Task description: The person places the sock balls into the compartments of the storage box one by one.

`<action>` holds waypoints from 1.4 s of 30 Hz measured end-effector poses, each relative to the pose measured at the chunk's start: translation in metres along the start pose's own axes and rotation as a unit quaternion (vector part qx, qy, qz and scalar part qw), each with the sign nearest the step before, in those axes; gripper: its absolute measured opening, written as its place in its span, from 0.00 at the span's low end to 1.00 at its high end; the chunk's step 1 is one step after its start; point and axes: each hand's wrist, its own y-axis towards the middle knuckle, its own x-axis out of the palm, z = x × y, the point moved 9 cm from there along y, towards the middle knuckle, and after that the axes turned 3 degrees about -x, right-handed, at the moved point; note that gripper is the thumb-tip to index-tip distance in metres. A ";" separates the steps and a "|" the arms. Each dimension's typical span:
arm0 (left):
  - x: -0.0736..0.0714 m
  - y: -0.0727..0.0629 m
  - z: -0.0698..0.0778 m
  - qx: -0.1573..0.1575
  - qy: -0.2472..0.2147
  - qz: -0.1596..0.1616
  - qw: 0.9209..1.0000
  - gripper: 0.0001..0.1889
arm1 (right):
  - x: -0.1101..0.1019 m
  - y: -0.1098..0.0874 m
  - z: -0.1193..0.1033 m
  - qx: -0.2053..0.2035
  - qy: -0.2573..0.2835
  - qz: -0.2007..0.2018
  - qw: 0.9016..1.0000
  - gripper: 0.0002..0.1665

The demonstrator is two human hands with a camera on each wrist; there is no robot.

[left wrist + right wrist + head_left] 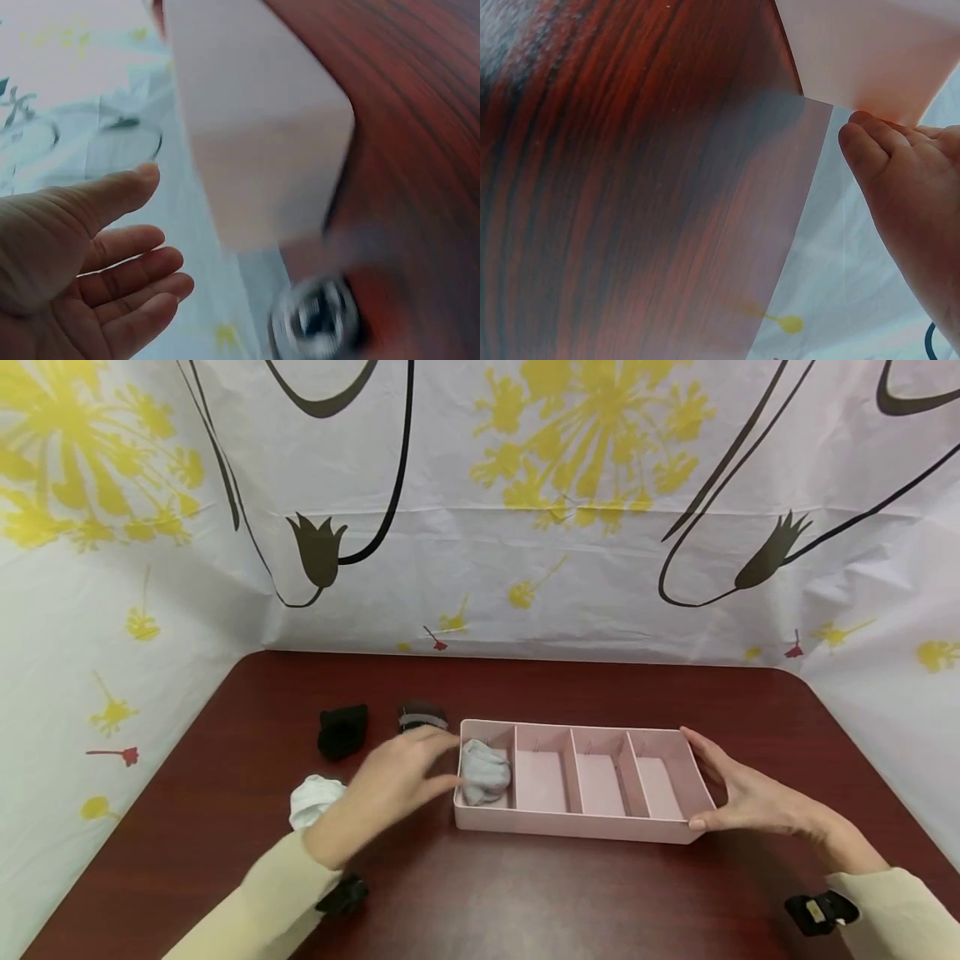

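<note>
A pink divided box [570,827] stands on the table, with a balled grey sock [484,772] in its leftmost compartment. My left hand [397,777] is beside the box's left end, thumb and fingers spread and holding nothing. In the left wrist view, that hand [97,262] appears apart from the box's blurred end wall [262,142]. My right hand [757,802] holds the box's right end, thumb at the front corner and fingertips at the back corner. The right wrist view shows the right hand [907,180] against the box wall [870,52].
Left of the box lie a black balled cloth [342,732], a dark bundle with grey stripes [422,716] and a white bundle [313,800], partly hidden by the left forearm. Patterned white sheeting [465,585] hangs behind and beside the dark red table [525,893].
</note>
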 end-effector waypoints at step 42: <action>-0.019 -0.097 -0.111 -0.162 0.003 -0.055 0.985 0.16 | -0.001 0.000 0.001 0.001 0.008 -0.003 1.000 0.68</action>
